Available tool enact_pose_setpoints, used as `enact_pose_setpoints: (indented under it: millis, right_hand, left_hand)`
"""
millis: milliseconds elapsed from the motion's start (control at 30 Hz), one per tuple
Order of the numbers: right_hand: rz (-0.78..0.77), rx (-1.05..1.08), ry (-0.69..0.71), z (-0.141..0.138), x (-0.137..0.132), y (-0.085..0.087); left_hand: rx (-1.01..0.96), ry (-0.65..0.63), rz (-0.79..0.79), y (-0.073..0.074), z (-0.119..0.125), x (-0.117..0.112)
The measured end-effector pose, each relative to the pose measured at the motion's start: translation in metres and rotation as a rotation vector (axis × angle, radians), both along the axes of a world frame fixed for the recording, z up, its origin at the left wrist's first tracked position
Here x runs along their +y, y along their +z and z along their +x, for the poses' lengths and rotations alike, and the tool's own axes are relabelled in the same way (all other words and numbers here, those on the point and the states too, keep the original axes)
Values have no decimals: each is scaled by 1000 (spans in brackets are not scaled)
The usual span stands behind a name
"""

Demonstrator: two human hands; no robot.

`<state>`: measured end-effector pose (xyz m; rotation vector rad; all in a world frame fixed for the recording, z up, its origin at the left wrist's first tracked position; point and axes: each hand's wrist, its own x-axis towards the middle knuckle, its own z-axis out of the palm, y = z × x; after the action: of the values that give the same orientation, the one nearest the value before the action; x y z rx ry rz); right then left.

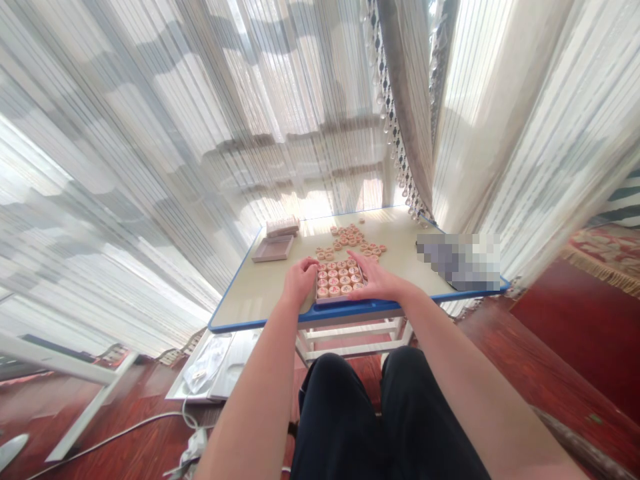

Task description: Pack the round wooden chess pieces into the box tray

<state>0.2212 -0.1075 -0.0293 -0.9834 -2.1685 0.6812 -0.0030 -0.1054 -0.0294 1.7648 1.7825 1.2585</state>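
Note:
A shallow box (330,300) of round wooden chess pieces (339,279) sits at the near edge of a small blue-rimmed table (250,297). My left hand (299,280) curls against the box's left side, fingers closed on its edge. My right hand (374,277) lies along the box's right side, fingers stretched over the pieces in the upper right corner. Several loose pieces (353,240) lie scattered on the table just beyond the box.
An empty box lid (273,249) and a stacked flat object (283,227) rest at the table's far left. A blurred-out item (457,260) lies at the right. Sheer curtains (200,133) surround the table. My dark-trousered knees (360,413), cables and a plastic-wrapped board (215,367) are below.

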Motion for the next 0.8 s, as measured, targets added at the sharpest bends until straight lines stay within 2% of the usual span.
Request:
enact_pose_setpoints:
  millis: [100,200,333,433,567,800]
  right_hand:
    - [-49,240,-147,-2,11,-4]
    - [-16,301,-291,-6,23,-9]
    - [67,240,-334,-9,30,-13]
    - [58,165,-365,-13,31,-10]
    - [17,183,-435,-17,30,-5]
    - [146,94,-379,-17,30,-6]
  left_hand:
    - [12,11,-5,4,1,2]
    - [47,26,-17,7,3,5]
    - [112,22,-36,7,4,8]
    - [120,16,-48,5,3,10]
    - [77,-18,-40,4,2,9]
    - [67,-12,-8,5,3,8]
